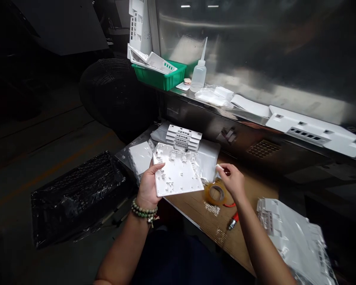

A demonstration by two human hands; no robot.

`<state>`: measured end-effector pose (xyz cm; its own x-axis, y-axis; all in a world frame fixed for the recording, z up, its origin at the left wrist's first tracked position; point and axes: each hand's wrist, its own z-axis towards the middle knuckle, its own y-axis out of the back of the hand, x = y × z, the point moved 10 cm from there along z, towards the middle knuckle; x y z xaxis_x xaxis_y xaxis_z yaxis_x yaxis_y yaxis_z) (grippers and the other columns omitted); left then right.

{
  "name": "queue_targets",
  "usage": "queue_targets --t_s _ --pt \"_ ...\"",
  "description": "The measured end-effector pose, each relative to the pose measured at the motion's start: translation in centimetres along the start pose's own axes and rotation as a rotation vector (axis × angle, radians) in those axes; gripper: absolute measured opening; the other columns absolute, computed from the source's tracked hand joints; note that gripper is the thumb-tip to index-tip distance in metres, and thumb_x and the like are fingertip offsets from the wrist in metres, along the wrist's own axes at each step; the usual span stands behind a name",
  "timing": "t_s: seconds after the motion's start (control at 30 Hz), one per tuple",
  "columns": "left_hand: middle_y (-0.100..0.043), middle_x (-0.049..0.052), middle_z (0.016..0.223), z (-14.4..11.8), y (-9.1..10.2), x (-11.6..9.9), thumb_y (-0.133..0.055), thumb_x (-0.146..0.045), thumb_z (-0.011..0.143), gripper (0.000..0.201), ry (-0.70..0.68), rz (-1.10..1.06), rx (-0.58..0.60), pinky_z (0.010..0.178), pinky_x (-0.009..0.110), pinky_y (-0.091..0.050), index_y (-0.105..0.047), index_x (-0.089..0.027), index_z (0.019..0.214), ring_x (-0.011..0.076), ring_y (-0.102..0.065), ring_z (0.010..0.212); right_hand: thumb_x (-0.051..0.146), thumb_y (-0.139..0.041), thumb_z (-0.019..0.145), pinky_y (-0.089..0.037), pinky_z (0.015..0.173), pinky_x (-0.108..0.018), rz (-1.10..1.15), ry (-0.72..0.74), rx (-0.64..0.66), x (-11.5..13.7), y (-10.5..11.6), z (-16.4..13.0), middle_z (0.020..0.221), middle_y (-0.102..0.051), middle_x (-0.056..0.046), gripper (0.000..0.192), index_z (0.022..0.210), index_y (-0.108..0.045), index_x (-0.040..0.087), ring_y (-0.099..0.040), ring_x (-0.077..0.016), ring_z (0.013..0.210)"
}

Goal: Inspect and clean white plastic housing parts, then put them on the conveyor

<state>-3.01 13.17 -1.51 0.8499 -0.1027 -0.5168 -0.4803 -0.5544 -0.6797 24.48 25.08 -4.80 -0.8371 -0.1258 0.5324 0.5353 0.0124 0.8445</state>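
Note:
My left hand [148, 186] grips a white plastic housing panel [178, 174] by its left edge, thumb on top. The panel's inner side, with clips and posts, faces up. To the right, apart from the panel, my right hand [233, 181] pinches a small white piece [218, 168] whose kind I cannot make out. Just below that hand, a roll of yellowish tape [215, 194] lies on the cardboard-covered bench [195, 211]. A red-handled tool [233, 220] with a metal end rests near my right forearm. Behind the panel stand several stacked white housings [184, 136].
Bagged white housings [296, 233] lie at the right. On the metal shelf [178, 95] stand a green bin [163, 81] of white parts, a squeeze bottle [198, 75] and a long white panel [314, 128]. A black crate [77, 198] and a large fan [115, 95] are at the left.

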Motion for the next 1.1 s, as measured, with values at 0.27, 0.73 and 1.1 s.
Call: queue_targets --t_s 0.27,0.73,1.1 --pt "-0.075 0.005 0.122 -0.6 -3.3 1.5 -0.065 -0.002 0.077 0.082 -0.131 0.082 0.121 0.105 0.055 -0.054 -0.048 -0.035 0.15 0.0321 -0.072 0.113 0.019 -0.068 0.093 -0.05 0.063 -0.026 0.709 0.638 -0.003 18.8 3.8 -12.5 0.085 -0.067 -0.005 0.009 0.101 -0.073 0.016 -0.061 -0.0134 0.069" --pt "-0.068 0.008 0.138 -1.1 -3.3 1.1 -0.061 0.003 0.071 0.096 -0.128 0.025 0.124 0.108 0.056 -0.052 -0.039 -0.033 0.157 0.0349 -0.07 0.117 0.013 -0.067 0.092 -0.048 0.06 -0.024 0.696 0.553 -0.082 17.8 3.5 -13.3 0.078 -0.063 -0.003 0.008 0.094 -0.074 0.016 -0.06 -0.0123 0.065" --pt "-0.074 0.01 0.129 -1.3 -2.8 0.9 -0.058 0.002 0.072 0.089 -0.086 -0.013 0.109 0.106 0.055 -0.054 -0.043 -0.025 0.155 0.0345 -0.073 0.11 0.017 -0.068 0.092 -0.046 0.057 -0.024 0.668 0.508 -0.06 18.1 3.2 -12.7 0.078 -0.064 -0.003 0.007 0.092 -0.075 0.017 -0.059 -0.0121 0.064"
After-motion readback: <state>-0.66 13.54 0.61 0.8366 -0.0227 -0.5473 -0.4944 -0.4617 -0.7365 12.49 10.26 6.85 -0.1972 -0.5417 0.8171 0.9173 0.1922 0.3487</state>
